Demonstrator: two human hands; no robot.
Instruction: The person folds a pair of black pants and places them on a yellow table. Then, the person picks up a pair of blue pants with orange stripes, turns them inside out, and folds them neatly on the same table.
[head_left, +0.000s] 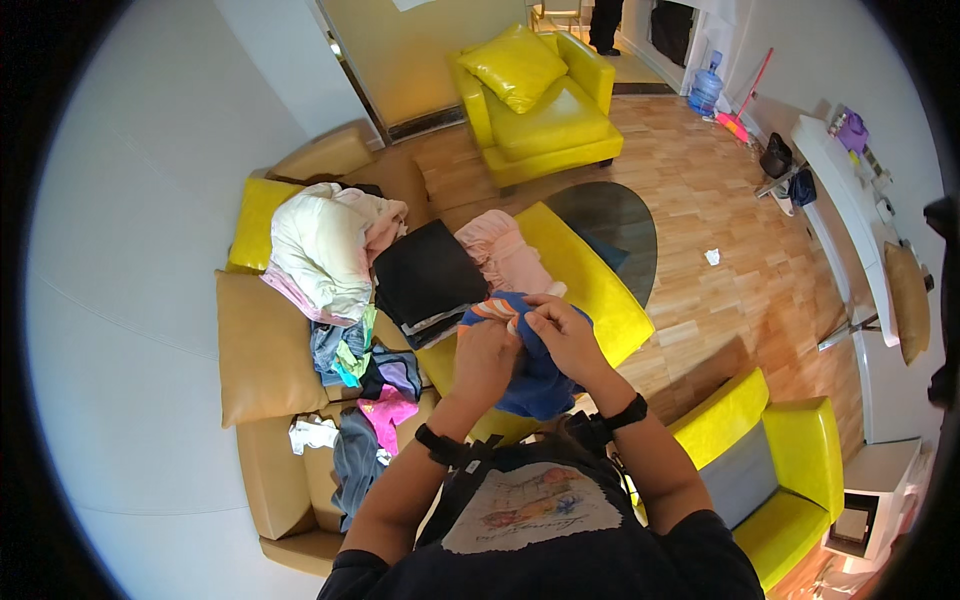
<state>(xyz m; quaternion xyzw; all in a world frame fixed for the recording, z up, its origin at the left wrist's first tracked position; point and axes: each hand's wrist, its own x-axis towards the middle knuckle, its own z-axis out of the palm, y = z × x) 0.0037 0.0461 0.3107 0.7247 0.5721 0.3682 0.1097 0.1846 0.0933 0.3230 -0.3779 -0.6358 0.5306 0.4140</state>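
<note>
A blue garment (534, 390) with an orange-and-white striped band hangs between my hands, over a yellow bench-like seat (596, 262). My left hand (486, 356) is closed on the striped edge. With thumb and fingers, my right hand (564, 336) pinches the same band close beside it. Just beyond my hands lies a stack of folded dark clothes (429, 271), black on top with grey and white layers below. A ruffled pink garment (504, 251) rests to the right of that stack.
A tan sofa (277, 480) on the left bears a white quilt (319, 247), a tan cushion (266, 349) and loose clothes (386, 416). Yellow armchairs stand ahead (555, 127) and at lower right (806, 457). A dark oval table (630, 225) adjoins the seat. A person's legs (604, 26) show in the doorway.
</note>
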